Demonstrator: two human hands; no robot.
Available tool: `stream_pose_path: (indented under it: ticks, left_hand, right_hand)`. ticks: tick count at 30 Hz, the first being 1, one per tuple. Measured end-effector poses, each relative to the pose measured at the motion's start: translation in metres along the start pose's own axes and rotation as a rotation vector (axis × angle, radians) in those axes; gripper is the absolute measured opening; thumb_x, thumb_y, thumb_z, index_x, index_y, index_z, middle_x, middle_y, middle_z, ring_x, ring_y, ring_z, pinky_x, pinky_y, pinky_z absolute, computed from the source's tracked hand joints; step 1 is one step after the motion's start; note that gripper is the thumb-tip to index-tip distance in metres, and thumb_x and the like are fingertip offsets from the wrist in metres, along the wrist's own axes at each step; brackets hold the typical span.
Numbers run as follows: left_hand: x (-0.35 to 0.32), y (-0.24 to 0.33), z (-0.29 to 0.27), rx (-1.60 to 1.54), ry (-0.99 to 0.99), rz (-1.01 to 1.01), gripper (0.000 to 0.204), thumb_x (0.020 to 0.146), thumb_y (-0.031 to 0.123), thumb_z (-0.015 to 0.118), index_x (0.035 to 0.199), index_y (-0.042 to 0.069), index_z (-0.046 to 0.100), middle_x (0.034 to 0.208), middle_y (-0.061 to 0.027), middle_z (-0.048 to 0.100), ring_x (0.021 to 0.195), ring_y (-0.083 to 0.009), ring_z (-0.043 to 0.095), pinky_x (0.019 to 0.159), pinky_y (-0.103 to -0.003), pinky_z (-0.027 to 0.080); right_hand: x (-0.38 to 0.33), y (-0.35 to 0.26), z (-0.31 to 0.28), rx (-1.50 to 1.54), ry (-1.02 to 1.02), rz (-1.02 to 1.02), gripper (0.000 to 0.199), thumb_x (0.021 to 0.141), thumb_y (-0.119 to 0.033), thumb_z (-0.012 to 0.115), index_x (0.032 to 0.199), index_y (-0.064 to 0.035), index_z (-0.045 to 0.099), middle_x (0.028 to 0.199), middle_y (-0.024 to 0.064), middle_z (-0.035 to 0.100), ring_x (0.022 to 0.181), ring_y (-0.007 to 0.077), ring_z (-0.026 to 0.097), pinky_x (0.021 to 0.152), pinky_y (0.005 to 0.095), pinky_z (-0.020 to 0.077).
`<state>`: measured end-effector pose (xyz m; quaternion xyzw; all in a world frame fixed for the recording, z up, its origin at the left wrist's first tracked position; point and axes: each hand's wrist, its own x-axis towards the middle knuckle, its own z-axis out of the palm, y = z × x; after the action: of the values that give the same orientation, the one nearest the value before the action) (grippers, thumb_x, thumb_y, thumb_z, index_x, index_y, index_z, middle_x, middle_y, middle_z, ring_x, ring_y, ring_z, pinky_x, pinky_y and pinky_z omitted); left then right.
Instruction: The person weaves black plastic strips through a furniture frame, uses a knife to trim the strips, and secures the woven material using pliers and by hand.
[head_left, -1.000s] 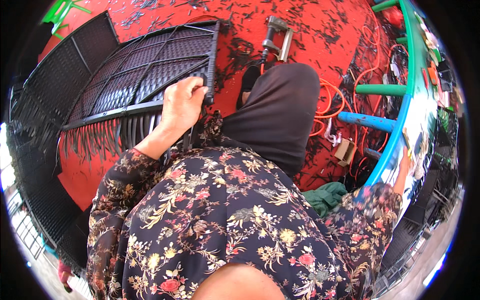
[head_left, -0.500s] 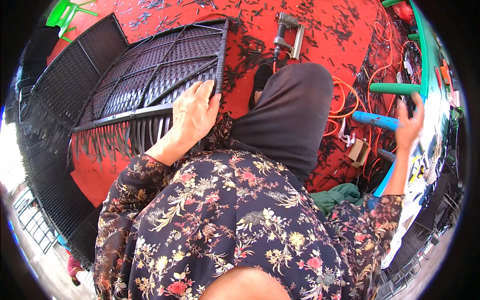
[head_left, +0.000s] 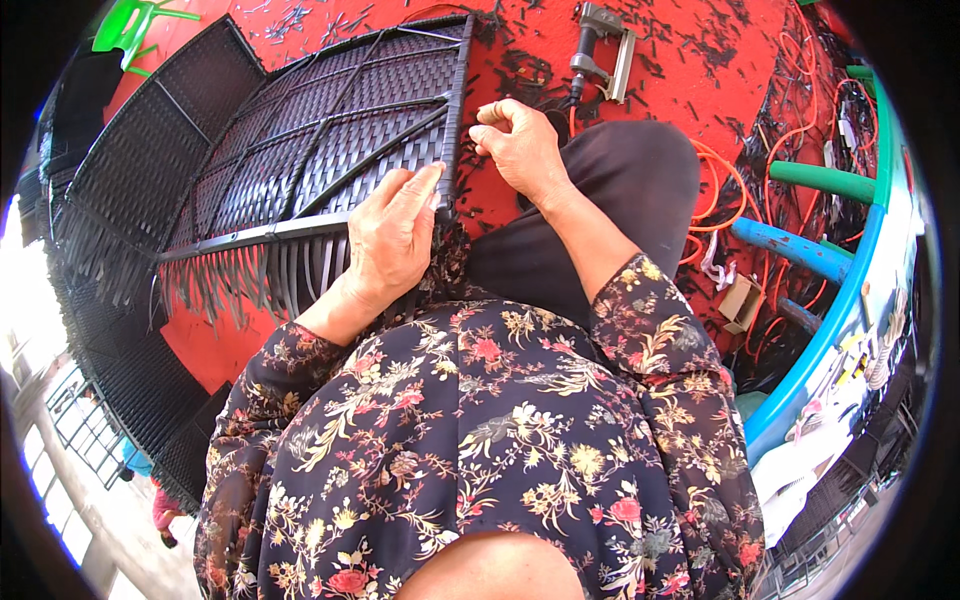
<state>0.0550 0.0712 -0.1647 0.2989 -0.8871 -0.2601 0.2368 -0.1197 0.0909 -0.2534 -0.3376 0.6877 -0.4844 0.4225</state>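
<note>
In the head view, a black panel [head_left: 330,140] of glossy flat weave, strips [head_left: 231,281] fringing one side, sits ahead-left. Your left hand [head_left: 388,238] half-curls at its corner, your right hand [head_left: 520,152] beside its edge; I can't tell whether either grips anything.

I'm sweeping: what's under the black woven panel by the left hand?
Below the near edge of the black woven panel, flat black strips and red flooring show; the rest is covered.

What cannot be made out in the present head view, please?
Right hand: head view; bent fingers hide whether anything small is pinched.
Black woven framed panel: head view; left hand covers part of its near edge.
Bright green plastic seat: head view; cut off by upper edge.
</note>
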Motion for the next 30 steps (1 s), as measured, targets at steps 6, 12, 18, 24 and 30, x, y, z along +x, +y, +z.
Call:
stream_pose_path:
  ticks: [6, 12, 18, 24, 30]
  left_hand:
    - [-0.011, 0.019, -0.010, -0.192, 0.041, -0.187, 0.017, 0.075, 0.000, 0.066, 0.089, 0.000, 0.058, 0.075, -0.0108, 0.057, 0.057, -0.0203, 0.054, 0.053, -0.028, 0.044]
    - [-0.009, 0.026, -0.019, -0.069, 0.019, -0.053, 0.010, 0.073, -0.002, 0.064, 0.082, 0.000, 0.060, 0.075, -0.0125, 0.059, 0.064, -0.0280, 0.059, 0.057, -0.033, 0.048]
    - [-0.012, 0.028, -0.030, -0.043, -0.079, -0.034, 0.010, 0.070, -0.003, 0.062, 0.078, 0.002, 0.059, 0.072, -0.0113, 0.057, 0.061, -0.0286, 0.058, 0.055, -0.035, 0.046]
    - [-0.004, 0.036, -0.041, -0.089, -0.273, -0.188, 0.006, 0.069, -0.002, 0.060, 0.073, 0.002, 0.058, 0.069, -0.0118, 0.057, 0.060, -0.0293, 0.058, 0.053, -0.035, 0.045]
    - [0.003, 0.039, -0.044, -0.105, -0.323, -0.265, 0.003, 0.069, -0.001, 0.059, 0.070, 0.001, 0.057, 0.067, -0.0119, 0.057, 0.059, -0.0292, 0.058, 0.051, -0.034, 0.044]
  right_hand:
    - [-0.017, -0.025, -0.007, -0.120, -0.057, -0.092, 0.022, 0.077, -0.013, 0.064, 0.092, 0.0025, 0.060, 0.076, 0.0074, 0.065, 0.064, 0.0114, 0.061, 0.061, 0.0246, 0.0489]
    - [-0.024, -0.030, -0.003, -0.117, -0.112, -0.069, 0.021, 0.077, -0.011, 0.064, 0.092, 0.0024, 0.061, 0.077, 0.0077, 0.065, 0.065, 0.0114, 0.062, 0.062, 0.0247, 0.0491]
    - [-0.032, -0.043, -0.005, -0.152, -0.135, -0.071, 0.025, 0.076, -0.014, 0.066, 0.094, 0.0021, 0.062, 0.080, 0.0098, 0.066, 0.071, 0.0146, 0.063, 0.068, 0.0272, 0.0491]
    - [-0.036, -0.047, -0.004, -0.172, -0.169, -0.068, 0.029, 0.074, -0.019, 0.067, 0.094, 0.0013, 0.062, 0.088, 0.0126, 0.066, 0.082, 0.0200, 0.063, 0.077, 0.0304, 0.0479]
    - [-0.034, -0.052, -0.005, -0.164, -0.194, -0.053, 0.030, 0.074, -0.020, 0.066, 0.096, 0.0011, 0.062, 0.091, 0.0132, 0.066, 0.085, 0.0205, 0.063, 0.078, 0.0304, 0.0475]
